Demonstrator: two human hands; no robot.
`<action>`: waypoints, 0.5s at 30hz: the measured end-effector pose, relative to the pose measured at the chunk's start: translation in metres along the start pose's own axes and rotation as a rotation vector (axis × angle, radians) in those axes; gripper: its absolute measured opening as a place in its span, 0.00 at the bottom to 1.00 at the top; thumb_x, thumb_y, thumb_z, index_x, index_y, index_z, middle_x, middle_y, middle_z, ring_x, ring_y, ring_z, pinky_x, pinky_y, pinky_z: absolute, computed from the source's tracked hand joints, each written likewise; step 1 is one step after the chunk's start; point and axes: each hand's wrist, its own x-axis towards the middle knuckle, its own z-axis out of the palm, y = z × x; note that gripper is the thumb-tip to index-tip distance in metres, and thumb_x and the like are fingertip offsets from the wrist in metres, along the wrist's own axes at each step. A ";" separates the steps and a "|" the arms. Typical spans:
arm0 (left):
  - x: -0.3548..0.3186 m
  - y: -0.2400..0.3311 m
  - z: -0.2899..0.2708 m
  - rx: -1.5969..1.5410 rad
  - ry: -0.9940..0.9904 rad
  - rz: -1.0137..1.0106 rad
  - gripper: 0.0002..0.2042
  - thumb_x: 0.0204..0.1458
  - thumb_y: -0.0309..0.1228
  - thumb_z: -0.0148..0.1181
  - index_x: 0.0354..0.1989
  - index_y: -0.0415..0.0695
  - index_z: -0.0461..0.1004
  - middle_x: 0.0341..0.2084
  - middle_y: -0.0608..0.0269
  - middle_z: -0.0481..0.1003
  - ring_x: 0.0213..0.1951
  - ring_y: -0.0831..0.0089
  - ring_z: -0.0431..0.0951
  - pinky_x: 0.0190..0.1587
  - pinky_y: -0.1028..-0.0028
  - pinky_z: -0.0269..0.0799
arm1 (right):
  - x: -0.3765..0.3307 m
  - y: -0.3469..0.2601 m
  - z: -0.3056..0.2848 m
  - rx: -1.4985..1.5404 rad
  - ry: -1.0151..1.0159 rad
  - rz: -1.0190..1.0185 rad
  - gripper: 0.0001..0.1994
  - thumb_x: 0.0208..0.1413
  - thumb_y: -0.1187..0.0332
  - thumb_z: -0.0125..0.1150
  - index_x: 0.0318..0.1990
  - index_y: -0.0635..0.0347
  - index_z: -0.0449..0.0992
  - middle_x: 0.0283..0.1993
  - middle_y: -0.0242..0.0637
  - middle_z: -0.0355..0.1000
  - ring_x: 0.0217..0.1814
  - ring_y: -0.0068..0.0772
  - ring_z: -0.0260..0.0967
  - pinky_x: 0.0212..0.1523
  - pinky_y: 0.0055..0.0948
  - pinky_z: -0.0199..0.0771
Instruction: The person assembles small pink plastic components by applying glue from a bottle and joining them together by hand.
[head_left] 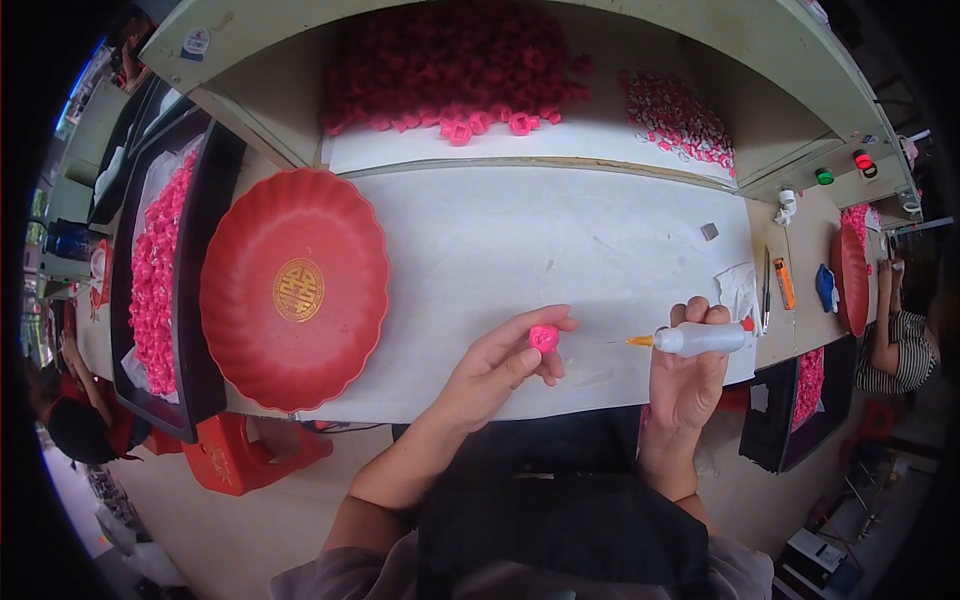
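Observation:
Over the white-covered table, my left hand (482, 372) pinches a small pink plastic piece (543, 338) between thumb and fingers. The piece is rounded, with darker recesses on the face that shows. To its right, my right hand (690, 385) grips a translucent squeeze bottle (695, 340), held level with its orange nozzle (639, 341) and thin needle directed left toward the pink piece. A gap separates the needle tip from the piece. What the bottle contains cannot be told.
A red scalloped dish (345, 345) lies left, beside a black tray (205, 300) of pink pieces. Pink pieces (460, 75) heap on the shelf, with smaller pink-and-white parts (680, 115) at its right. An orange tube (785, 285) and crumpled tissue (738, 292) lie right. Other people sit both sides.

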 end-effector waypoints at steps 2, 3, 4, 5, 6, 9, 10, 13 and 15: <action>-0.001 -0.005 -0.001 0.013 -0.004 0.032 0.20 0.51 0.26 0.48 0.54 0.40 0.56 0.46 0.54 0.64 0.35 0.75 0.69 0.38 0.77 0.68 | -0.003 0.001 0.002 -0.070 -0.010 -0.048 0.15 0.41 0.72 0.60 0.35 0.58 0.61 0.32 0.36 0.57 0.29 0.23 0.57 0.26 0.20 0.62; -0.001 -0.006 -0.001 0.128 0.035 0.062 0.19 0.50 0.24 0.49 0.52 0.39 0.58 0.45 0.53 0.65 0.32 0.77 0.69 0.36 0.78 0.68 | -0.003 0.003 0.002 -0.137 -0.025 -0.101 0.15 0.41 0.71 0.60 0.35 0.59 0.61 0.32 0.36 0.57 0.28 0.23 0.57 0.25 0.19 0.61; -0.001 -0.007 -0.001 0.243 0.074 0.091 0.18 0.48 0.23 0.51 0.50 0.39 0.60 0.45 0.52 0.66 0.29 0.79 0.68 0.34 0.79 0.69 | -0.004 0.004 0.002 -0.137 -0.022 -0.097 0.15 0.41 0.71 0.60 0.35 0.59 0.61 0.32 0.36 0.57 0.28 0.23 0.57 0.25 0.19 0.61; 0.000 -0.008 0.000 0.243 0.076 0.088 0.18 0.48 0.23 0.51 0.50 0.39 0.60 0.45 0.52 0.66 0.29 0.79 0.68 0.34 0.79 0.69 | -0.004 0.005 0.003 -0.159 -0.031 -0.080 0.15 0.41 0.69 0.60 0.35 0.59 0.61 0.32 0.36 0.57 0.28 0.22 0.57 0.24 0.19 0.62; 0.001 -0.010 0.001 0.215 0.118 0.107 0.17 0.47 0.21 0.51 0.47 0.38 0.61 0.44 0.51 0.67 0.30 0.79 0.69 0.34 0.80 0.69 | -0.004 0.006 0.004 -0.181 -0.040 -0.064 0.16 0.41 0.68 0.60 0.34 0.59 0.61 0.32 0.37 0.57 0.28 0.22 0.57 0.23 0.19 0.62; 0.001 -0.009 0.004 0.202 0.141 0.095 0.15 0.46 0.19 0.52 0.44 0.36 0.63 0.42 0.49 0.68 0.33 0.78 0.71 0.35 0.80 0.70 | -0.004 0.010 0.003 -0.192 -0.005 -0.033 0.17 0.41 0.65 0.61 0.34 0.59 0.60 0.32 0.37 0.57 0.25 0.22 0.56 0.22 0.19 0.62; 0.002 -0.009 0.004 0.217 0.120 0.067 0.13 0.46 0.19 0.52 0.42 0.35 0.64 0.42 0.48 0.68 0.35 0.77 0.72 0.37 0.79 0.70 | -0.004 0.011 0.003 -0.191 0.000 -0.033 0.17 0.41 0.65 0.61 0.34 0.59 0.60 0.32 0.37 0.57 0.25 0.22 0.56 0.22 0.19 0.62; 0.002 -0.011 0.005 0.287 0.126 0.105 0.15 0.46 0.19 0.53 0.44 0.37 0.66 0.43 0.57 0.69 0.41 0.77 0.70 0.40 0.79 0.69 | -0.009 0.012 0.004 -0.279 0.010 -0.082 0.17 0.42 0.62 0.61 0.33 0.60 0.60 0.31 0.37 0.58 0.24 0.22 0.57 0.23 0.20 0.63; 0.003 -0.012 0.005 0.323 0.141 0.137 0.14 0.45 0.19 0.54 0.43 0.37 0.67 0.43 0.58 0.69 0.40 0.77 0.71 0.39 0.79 0.69 | -0.013 0.012 0.004 -0.399 -0.009 -0.196 0.18 0.41 0.62 0.63 0.33 0.60 0.61 0.31 0.38 0.59 0.25 0.23 0.59 0.24 0.21 0.64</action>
